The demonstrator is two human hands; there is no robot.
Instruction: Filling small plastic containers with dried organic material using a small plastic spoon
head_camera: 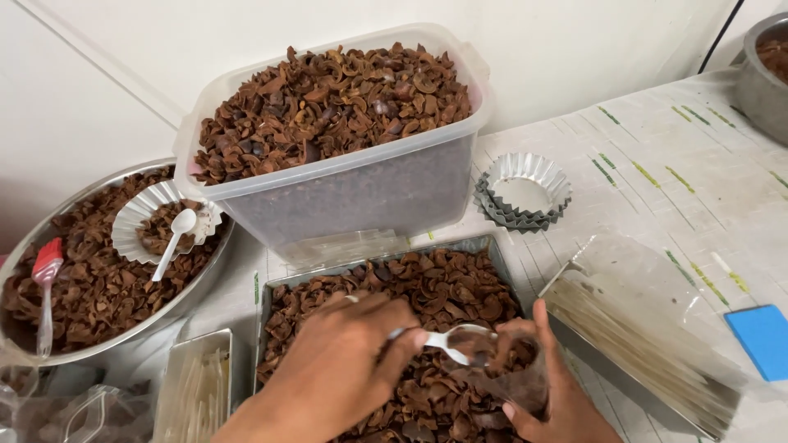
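Observation:
My left hand (345, 361) holds a white spoon (451, 340) over a metal tray (492, 244) full of brown shell-like pieces (435, 287). The spoon's bowl points into a small clear bag (513, 373), partly filled with brown pieces, which my right hand (554, 394) grips from the right side. Both hands hover low at the tray's near end.
A clear plastic tub (369, 184) heaped with brown pieces stands behind the tray. At left a big metal bowl (139, 324) holds more pieces, a fluted foil cup with a white spoon (174, 238) and a red brush (45, 267). Stacked foil cups (525, 193), a blue block (763, 340), clear bags (648, 328).

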